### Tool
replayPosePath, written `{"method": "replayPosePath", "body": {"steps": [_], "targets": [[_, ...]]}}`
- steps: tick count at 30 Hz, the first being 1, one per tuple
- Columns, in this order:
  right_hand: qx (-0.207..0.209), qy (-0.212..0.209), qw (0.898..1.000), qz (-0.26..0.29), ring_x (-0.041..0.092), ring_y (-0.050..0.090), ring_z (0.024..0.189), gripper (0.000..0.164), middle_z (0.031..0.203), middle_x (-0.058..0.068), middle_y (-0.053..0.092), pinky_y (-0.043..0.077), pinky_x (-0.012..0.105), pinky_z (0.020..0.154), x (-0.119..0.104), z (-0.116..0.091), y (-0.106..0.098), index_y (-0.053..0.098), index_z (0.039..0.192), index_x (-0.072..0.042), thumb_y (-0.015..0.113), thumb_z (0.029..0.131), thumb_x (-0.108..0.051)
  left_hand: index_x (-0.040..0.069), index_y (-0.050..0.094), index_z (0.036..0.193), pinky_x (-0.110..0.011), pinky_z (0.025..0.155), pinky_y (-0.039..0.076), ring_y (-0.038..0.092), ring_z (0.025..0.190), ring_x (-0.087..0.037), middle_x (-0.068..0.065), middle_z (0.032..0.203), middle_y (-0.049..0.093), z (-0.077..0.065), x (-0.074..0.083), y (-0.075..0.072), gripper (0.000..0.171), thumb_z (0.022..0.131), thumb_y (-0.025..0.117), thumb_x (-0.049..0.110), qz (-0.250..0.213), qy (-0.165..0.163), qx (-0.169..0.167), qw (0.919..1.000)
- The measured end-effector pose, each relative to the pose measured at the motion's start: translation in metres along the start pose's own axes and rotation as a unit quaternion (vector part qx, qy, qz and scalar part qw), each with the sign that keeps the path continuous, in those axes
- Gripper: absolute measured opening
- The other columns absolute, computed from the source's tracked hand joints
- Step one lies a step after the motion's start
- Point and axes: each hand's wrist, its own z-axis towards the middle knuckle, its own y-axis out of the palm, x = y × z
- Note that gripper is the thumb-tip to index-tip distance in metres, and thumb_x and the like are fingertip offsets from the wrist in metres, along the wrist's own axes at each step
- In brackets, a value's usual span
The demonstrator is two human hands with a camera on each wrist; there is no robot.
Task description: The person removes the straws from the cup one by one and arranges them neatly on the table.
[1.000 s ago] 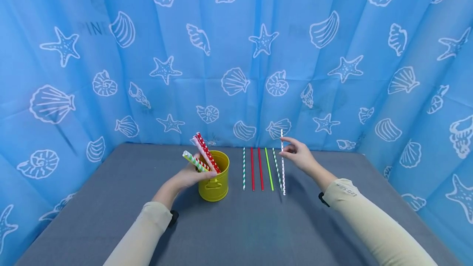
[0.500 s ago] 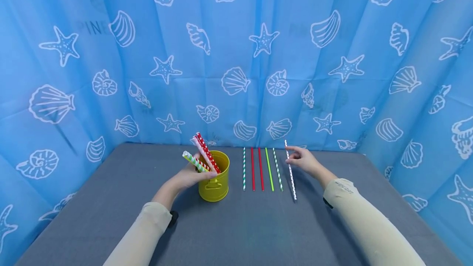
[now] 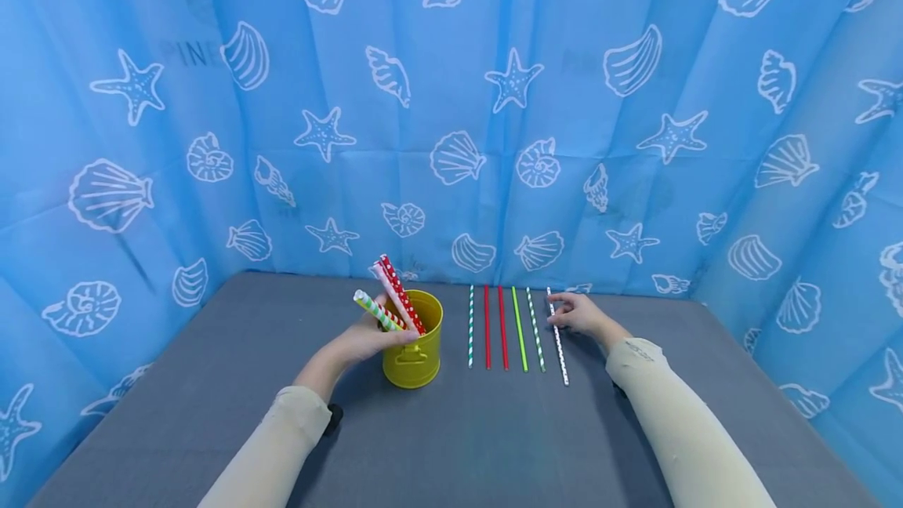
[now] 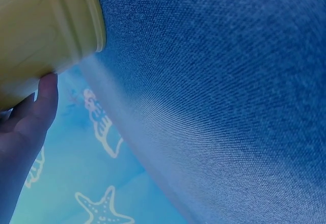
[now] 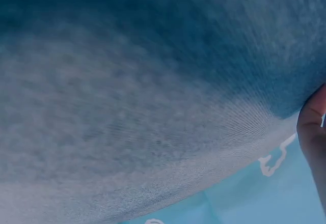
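Note:
My left hand (image 3: 363,342) grips the yellow bucket (image 3: 412,371) at its upper side. The thumb lies across its rim by the straws. Out of the bucket lean red dotted straws (image 3: 404,296), a pale pink straw (image 3: 392,288) and green striped straws (image 3: 375,309). In the left wrist view, fingers (image 4: 47,99) touch the bucket wall (image 4: 46,25). My right hand (image 3: 584,316) pinches a white dotted paper straw (image 3: 560,351) near its far end; the straw lies on the table. The right wrist view catches only a bit of that hand (image 5: 313,127).
Left of the white straw, a row on the grey table (image 3: 480,445) holds a teal striped straw (image 3: 471,328), two red straws (image 3: 487,328), a lime straw (image 3: 520,329) and a green striped straw (image 3: 536,332). A blue shell-print curtain (image 3: 451,116) hangs behind.
My right hand has lowered the white dotted straw from nearly upright to the table, right of the row. The left hand keeps its place on the bucket. The head view has shifted slightly.

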Motion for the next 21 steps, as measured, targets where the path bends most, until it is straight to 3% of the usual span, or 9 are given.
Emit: {"method": "replayPosePath", "body": {"steps": [4,10,21], "targets": [[-0.003,0.014,1.0,-0.006,0.014,0.054,0.069,0.054,0.075,0.002,0.059,0.043,0.03,0.062,0.0,0.004,-0.001,0.04,0.138,0.013,0.063,0.093,-0.005,0.011,0.014,0.152,-0.054,0.109,0.029,0.038,0.127,-0.036,-0.02,0.142,0.036,0.001,0.0,0.001,0.088,0.088,0.072,0.027,0.006,-0.007,0.004,0.9999],[-0.018,0.011,1.0,-0.012,0.014,0.052,0.068,0.053,0.074,0.002,0.057,0.042,0.03,0.065,0.001,0.012,-0.002,0.041,0.138,0.014,0.063,0.094,-0.008,0.009,0.016,0.151,-0.053,0.109,0.03,0.039,0.126,-0.035,-0.02,0.141,0.037,0.0,-0.001,0.001,0.086,0.088,0.072,0.024,-0.006,0.015,-0.007,0.9998],[-0.028,0.03,0.999,-0.008,0.012,0.048,0.065,0.059,0.07,0.0,0.052,0.041,0.026,0.066,0.006,0.023,-0.002,0.038,0.142,0.01,0.065,0.093,-0.009,0.009,0.023,0.147,-0.053,0.106,0.034,0.042,0.123,-0.034,-0.017,0.136,0.042,0.001,0.001,0.001,0.079,0.087,0.073,0.025,0.003,-0.015,0.013,0.9998]]}}
